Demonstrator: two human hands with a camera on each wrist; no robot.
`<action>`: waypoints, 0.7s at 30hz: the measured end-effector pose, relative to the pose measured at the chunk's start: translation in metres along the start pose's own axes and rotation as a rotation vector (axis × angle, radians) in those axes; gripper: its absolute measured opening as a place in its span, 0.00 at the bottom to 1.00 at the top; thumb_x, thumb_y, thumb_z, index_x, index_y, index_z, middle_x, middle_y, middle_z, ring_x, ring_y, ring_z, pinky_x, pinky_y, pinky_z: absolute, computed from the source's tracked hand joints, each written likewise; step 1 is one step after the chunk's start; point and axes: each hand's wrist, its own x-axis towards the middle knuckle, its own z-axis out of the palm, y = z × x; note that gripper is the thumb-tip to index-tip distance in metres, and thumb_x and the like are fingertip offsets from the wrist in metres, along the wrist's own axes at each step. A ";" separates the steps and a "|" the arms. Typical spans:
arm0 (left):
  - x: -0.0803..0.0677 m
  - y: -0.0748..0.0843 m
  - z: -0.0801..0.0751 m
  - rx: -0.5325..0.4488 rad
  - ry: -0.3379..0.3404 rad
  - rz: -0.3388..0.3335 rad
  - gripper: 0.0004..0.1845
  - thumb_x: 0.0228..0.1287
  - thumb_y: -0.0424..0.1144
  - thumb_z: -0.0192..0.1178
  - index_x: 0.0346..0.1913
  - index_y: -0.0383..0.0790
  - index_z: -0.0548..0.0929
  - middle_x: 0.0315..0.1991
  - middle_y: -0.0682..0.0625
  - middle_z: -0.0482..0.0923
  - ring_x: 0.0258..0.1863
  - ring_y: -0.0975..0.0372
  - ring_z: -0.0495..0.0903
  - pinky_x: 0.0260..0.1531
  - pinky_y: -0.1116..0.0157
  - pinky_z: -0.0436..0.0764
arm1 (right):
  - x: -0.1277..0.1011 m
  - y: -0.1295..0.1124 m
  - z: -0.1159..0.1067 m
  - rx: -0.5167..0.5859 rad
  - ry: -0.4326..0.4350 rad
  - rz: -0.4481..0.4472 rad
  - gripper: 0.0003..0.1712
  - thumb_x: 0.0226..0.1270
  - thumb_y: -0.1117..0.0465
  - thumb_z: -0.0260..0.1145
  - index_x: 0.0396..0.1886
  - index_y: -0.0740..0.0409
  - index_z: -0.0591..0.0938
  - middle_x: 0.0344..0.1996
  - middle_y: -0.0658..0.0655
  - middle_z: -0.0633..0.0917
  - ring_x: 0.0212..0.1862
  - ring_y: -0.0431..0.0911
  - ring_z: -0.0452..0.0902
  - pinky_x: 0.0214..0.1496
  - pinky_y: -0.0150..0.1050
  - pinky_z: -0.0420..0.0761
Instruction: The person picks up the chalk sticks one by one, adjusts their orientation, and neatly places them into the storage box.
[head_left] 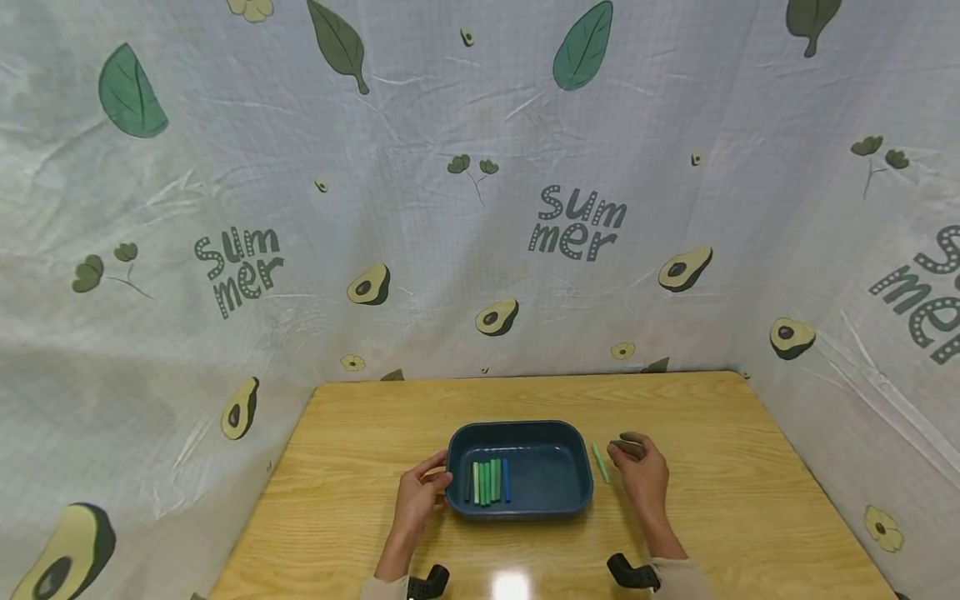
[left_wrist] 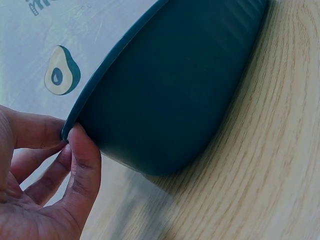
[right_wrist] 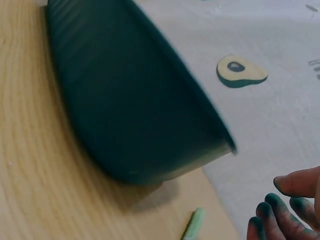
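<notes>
1. Progress, by judgement: mostly done. Six chalk sticks (head_left: 490, 482) lined up side by side in left half of tray (head_left: 577, 467), greens plus one blue at the right end.
2. Left outside: one pale green stick (head_left: 600, 462) on table (head_left: 750, 500), just beside tray's right wall, near right hand; seen again at bottom edge of right wrist view (right_wrist: 194, 223).
3. Left hand (head_left: 420, 492): at tray's left rim, thumb (left_wrist: 82, 155) and a finger pinching the rim edge, other fingers loosely curled below. Looks like steadying the tray.
4. Right hand (head_left: 637, 471): right of tray, apart from it. Fingers curled over a small dark thing (head_left: 628, 444) at the fingertips; cannot tell what it is or whether truly gripped. Fingertips (right_wrist: 275, 202) stained green, slightly spread in wrist view.
5. Tray: sits flat, centre of table, near front edge. Right half bare, so room for more.
6. Surroundings: avocado-print cloth (head_left: 480, 208) hung behind and on both sides of table. Dark wrist mounts (head_left: 628, 573) at bottom of head view.
7. Obstructions: nothing between loose stick and tray except tray's own wall; needs lifting over the rim.
</notes>
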 end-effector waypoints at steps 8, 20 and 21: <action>0.001 -0.001 0.000 0.004 0.003 0.005 0.24 0.64 0.27 0.58 0.64 0.34 0.77 0.57 0.35 0.76 0.38 0.59 0.80 0.27 0.64 0.81 | 0.002 0.017 0.010 -0.091 0.120 -0.006 0.20 0.60 0.62 0.72 0.52 0.63 0.81 0.43 0.66 0.88 0.33 0.29 0.79 0.35 0.22 0.75; -0.001 0.002 0.000 -0.008 -0.003 -0.001 0.24 0.65 0.27 0.58 0.64 0.34 0.76 0.58 0.35 0.75 0.40 0.58 0.80 0.28 0.64 0.82 | 0.004 0.034 0.022 -0.199 0.159 -0.020 0.20 0.60 0.61 0.71 0.51 0.63 0.81 0.40 0.64 0.89 0.43 0.58 0.85 0.41 0.39 0.79; -0.001 0.002 0.000 -0.007 -0.003 -0.002 0.24 0.65 0.27 0.58 0.64 0.34 0.76 0.58 0.34 0.75 0.39 0.58 0.80 0.28 0.64 0.82 | 0.004 0.036 0.022 -0.204 0.161 -0.021 0.21 0.60 0.61 0.72 0.51 0.64 0.81 0.40 0.65 0.89 0.43 0.59 0.85 0.42 0.42 0.80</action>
